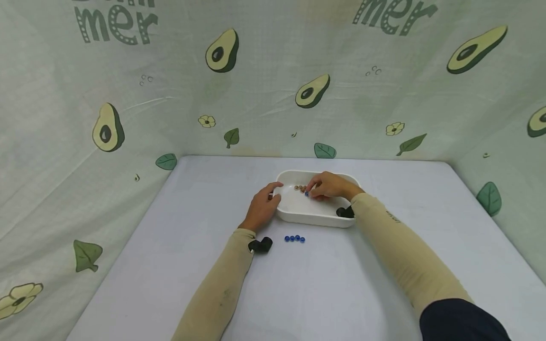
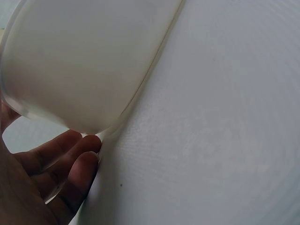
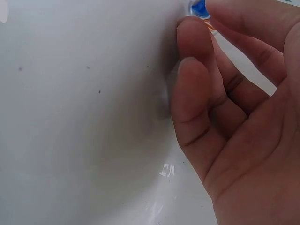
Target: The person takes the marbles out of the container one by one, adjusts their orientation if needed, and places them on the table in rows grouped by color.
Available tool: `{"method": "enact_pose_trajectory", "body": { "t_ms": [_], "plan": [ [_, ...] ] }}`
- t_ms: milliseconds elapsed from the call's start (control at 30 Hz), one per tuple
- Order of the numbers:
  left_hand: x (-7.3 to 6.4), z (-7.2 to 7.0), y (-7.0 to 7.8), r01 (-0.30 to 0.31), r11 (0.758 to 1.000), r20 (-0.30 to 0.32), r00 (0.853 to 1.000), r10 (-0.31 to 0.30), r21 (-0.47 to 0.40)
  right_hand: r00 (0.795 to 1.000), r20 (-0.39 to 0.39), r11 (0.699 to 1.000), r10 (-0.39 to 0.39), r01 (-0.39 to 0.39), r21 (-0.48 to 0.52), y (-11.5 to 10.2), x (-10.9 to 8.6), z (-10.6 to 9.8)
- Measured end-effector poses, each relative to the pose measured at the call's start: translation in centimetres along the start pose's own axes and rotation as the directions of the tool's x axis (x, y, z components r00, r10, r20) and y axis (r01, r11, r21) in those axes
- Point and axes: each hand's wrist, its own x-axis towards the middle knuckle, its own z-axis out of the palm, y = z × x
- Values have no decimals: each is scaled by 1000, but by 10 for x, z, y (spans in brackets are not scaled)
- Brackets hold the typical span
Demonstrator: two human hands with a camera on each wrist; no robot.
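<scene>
At the left, your beige left sleeve point(image 1: 217, 289) runs up the white-covered table point(image 1: 141, 265), with a black wrist piece point(image 1: 261, 245) at its cuff. Your left hand point(image 1: 261, 208) is at the left end of the white tray point(image 1: 313, 219), fingers loosely bent and fingertips against its outer wall; I cannot tell whether you actually grip it. On the table just in front of the tray, four blue marbles point(image 1: 295, 238) sit in a short, slightly uneven row. Inside, toward the far wall, a few brown-orange marbles point(image 1: 300, 188) cluster together. Immediately right of them, you pinch one blue marble point(image 3: 199, 8) between the nearly closed fingertips of your right hand point(image 1: 326, 185), its other fingers curled in; whether that marble touches the tray floor is unclear. Farther right, your beige right sleeve point(image 1: 405, 246) meets a dark upper sleeve point(image 1: 462, 322).
</scene>
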Motion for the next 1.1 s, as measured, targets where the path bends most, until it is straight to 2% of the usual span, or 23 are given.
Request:
{"method": "enact_pose_trajectory", "body": {
  "t_ms": [300,733,933,1100],
  "plan": [
    [3,1,2,-7,1000,1,1000,7,-7,1000,-24,997,18,-20,-71,1,2,0],
    [-1,-1,3,-3,1000,1,1000,3,2,999,-40,994,-2,-2,-106,0,3,4],
    [-1,-1,1,-7,1000,2,1000,7,3,999,-43,995,-20,15,-100,2,4,5],
    [1,0,0,-15,1000,0,1000,15,-6,999,-54,998,-3,-1,-57,1,1,2]
  ]
}}
